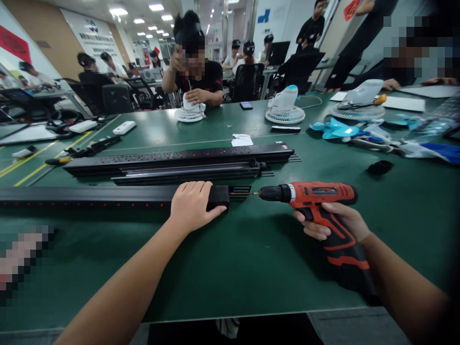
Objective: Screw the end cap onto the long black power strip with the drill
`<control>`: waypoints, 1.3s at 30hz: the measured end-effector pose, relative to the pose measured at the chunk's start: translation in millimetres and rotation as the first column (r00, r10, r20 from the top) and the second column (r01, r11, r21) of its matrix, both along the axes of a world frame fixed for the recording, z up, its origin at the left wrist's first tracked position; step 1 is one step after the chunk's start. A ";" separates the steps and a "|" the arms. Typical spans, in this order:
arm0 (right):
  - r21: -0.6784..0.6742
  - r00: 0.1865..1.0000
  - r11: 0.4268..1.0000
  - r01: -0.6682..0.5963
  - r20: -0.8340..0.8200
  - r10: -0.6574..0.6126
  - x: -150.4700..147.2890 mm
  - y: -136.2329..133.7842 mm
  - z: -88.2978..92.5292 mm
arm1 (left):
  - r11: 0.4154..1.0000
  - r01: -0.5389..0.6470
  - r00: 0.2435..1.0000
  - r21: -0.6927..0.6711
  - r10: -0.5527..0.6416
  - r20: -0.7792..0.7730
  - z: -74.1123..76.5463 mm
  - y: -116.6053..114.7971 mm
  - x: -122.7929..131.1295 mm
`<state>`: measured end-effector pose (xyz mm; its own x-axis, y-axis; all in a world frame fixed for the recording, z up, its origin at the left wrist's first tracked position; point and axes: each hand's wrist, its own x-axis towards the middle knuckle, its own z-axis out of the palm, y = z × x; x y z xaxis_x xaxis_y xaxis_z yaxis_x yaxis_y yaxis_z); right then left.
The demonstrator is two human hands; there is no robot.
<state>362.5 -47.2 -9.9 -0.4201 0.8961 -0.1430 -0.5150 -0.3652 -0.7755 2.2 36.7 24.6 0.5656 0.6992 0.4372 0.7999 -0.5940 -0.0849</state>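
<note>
A long black power strip (108, 194) with a row of small red dots along its front edge lies across the table, running out of view on the left. My left hand (192, 203) is wrapped over it near its right end, thumb along the near side. In my right hand (334, 223) is a red and black cordless drill (323, 192), its chuck pointing left. The thin bit (244, 193) reaches the slotted end of the strip; whether it sits in a screw I cannot make out. One finger rests near the trigger.
Behind lie another power strip (179, 155) and a black metal channel (194, 171). A yellow-handled screwdriver (59, 161) is at left, small black parts (380, 166) at right. Across the green table (230, 278), a person works on a white fan (190, 112); more fan parts (285, 108) stand nearby.
</note>
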 end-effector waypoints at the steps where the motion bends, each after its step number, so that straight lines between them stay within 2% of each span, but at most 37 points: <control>1: -0.002 1.000 1.000 -0.002 0.005 0.002 0.8 0.4 -0.9 | 1.000 -0.002 1.000 -0.001 0.002 -0.003 -0.1 0.1 -0.1; 6: -0.013 0.998 0.998 -0.055 0.025 0.056 3.5 1.6 -2.9 | 1.000 -0.009 1.000 -0.026 0.009 -0.007 0.0 0.1 -0.2; 11: -0.009 0.999 1.000 -0.028 0.042 0.029 3.7 1.0 -2.9 | 1.000 -0.002 1.000 -0.027 0.003 0.001 0.5 -0.2 -0.1; 25: -0.027 0.992 0.993 -0.119 0.033 0.120 1.1 1.4 1.0 | 0.999 -0.016 1.000 -0.030 0.016 -0.005 1.1 -0.6 -0.1; 32: -0.002 0.994 0.997 -0.075 0.077 0.075 0.0 1.6 2.7 | 1.000 -0.012 1.000 -0.016 0.011 -0.019 0.9 -0.3 -0.2; 39: 0.012 0.994 0.994 -0.106 0.029 0.106 -0.3 2.8 1.3 | 1.000 0.001 1.000 0.005 -0.001 -0.006 0.5 -0.1 -0.3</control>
